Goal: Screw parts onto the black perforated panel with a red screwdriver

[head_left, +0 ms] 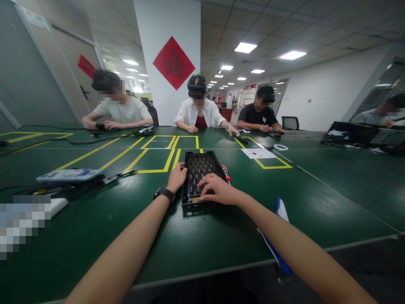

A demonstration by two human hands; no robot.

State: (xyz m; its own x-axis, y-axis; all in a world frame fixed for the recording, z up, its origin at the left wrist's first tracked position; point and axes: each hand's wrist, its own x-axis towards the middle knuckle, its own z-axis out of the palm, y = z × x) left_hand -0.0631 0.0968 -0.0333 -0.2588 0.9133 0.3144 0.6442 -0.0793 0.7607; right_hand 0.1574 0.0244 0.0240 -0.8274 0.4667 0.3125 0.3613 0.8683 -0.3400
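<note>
A black perforated tray-like frame (pixel 199 169) lies on the green table (pixel 95 228) in front of me. My left hand (pixel 176 177), with a black watch on the wrist, grips the frame's left edge, fingers curled over it. My right hand (pixel 218 188) rests flat on the frame's near right part, fingers stretched out onto the grid. A red-handled screwdriver (pixel 225 172) lies against the frame's right side, just beyond my right hand.
A white and blue object (pixel 280 211) sits under my right forearm. Flat devices and cables (pixel 68 176) lie at the left. Yellow tape outlines (pixel 164 162) mark the table. A paper sheet (pixel 257 153) and tape ring (pixel 281 147) lie farther right. Other people sit across the table.
</note>
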